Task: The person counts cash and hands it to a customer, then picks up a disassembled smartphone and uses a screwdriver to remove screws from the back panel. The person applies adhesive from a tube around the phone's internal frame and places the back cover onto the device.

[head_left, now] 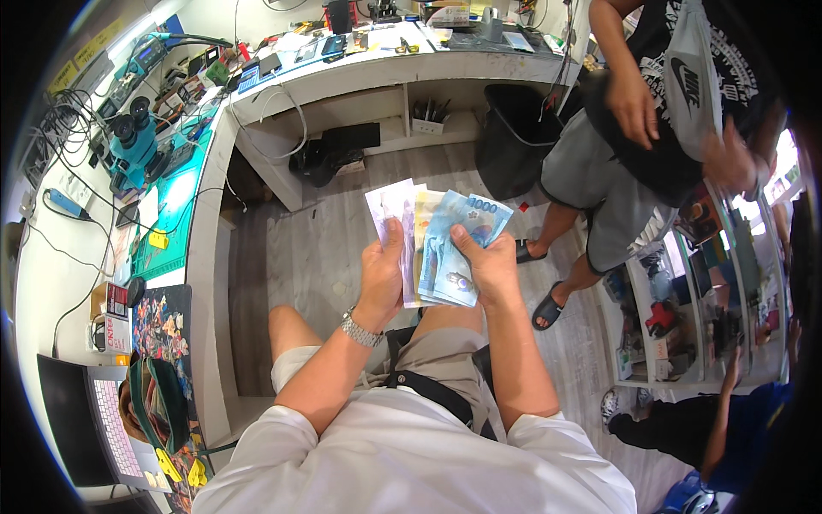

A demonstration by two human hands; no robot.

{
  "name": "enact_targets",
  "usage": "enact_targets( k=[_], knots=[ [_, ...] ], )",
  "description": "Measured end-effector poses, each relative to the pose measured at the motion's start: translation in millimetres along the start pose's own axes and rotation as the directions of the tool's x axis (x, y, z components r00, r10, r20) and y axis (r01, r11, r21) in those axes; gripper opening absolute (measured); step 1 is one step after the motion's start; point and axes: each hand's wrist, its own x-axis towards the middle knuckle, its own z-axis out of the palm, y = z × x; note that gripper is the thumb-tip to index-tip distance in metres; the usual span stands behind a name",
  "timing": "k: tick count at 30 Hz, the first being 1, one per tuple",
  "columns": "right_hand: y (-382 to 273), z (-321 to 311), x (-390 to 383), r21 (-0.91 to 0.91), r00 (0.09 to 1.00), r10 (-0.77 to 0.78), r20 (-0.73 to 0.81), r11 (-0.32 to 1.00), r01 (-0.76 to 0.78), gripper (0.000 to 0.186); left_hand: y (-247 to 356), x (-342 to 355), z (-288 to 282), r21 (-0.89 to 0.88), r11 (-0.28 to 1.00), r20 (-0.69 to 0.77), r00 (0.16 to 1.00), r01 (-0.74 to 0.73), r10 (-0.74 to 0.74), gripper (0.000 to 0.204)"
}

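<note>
Both my hands hold a fan of paper banknotes above my lap. My left hand (383, 270) is closed round the left side, its thumb pressed on the pale purple banknotes (390, 200). A strip of yellow banknotes (421, 218) shows in the middle. On the right, several blue banknotes (458, 278) overlap and spread out, gripped by my right hand (492, 267) with its thumb lying across their front. Fingers behind the notes are hidden. A metal watch (361, 329) is on my left wrist.
A white workbench (342, 68) curves round ahead and left, bearing a blue-green microscope (137, 141), a green mat (184, 206) and a laptop (117, 420). Near a black bin (514, 146) stands a person in grey shorts (591, 171). Shelves (685, 300) and another person (745, 437) are right.
</note>
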Motion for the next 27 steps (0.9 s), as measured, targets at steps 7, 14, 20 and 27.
enact_targets(
  k=[7, 14, 20, 27],
  knots=[
    [2, -4, 0, 0.019, 1.000, -0.018, -0.012, 1.000, 0.018, 0.019, -14, 5, -3, 0.035, 0.999, 0.042, 0.999, -0.016, 0.015, 0.056],
    [5, -11, 10, -0.166, 0.999, -0.010, 0.052, 0.986, 0.018, 0.046, -14, 18, -1, 0.255, 0.961, -0.006, 0.994, 0.105, -0.107, 0.057],
    [-34, -57, -3, 0.139, 0.983, -0.061, -0.173, 0.987, 0.086, 0.033, -12, 7, 20, 0.235, 0.972, 0.142, 0.988, 0.017, -0.052, 0.083],
    [-98, -122, 13, 0.302, 0.727, -0.335, -0.600, 0.747, 0.593, 0.032, 4, 3, -7, 0.249, 0.968, 0.059, 0.998, -0.010, -0.004, 0.074]
  ],
)
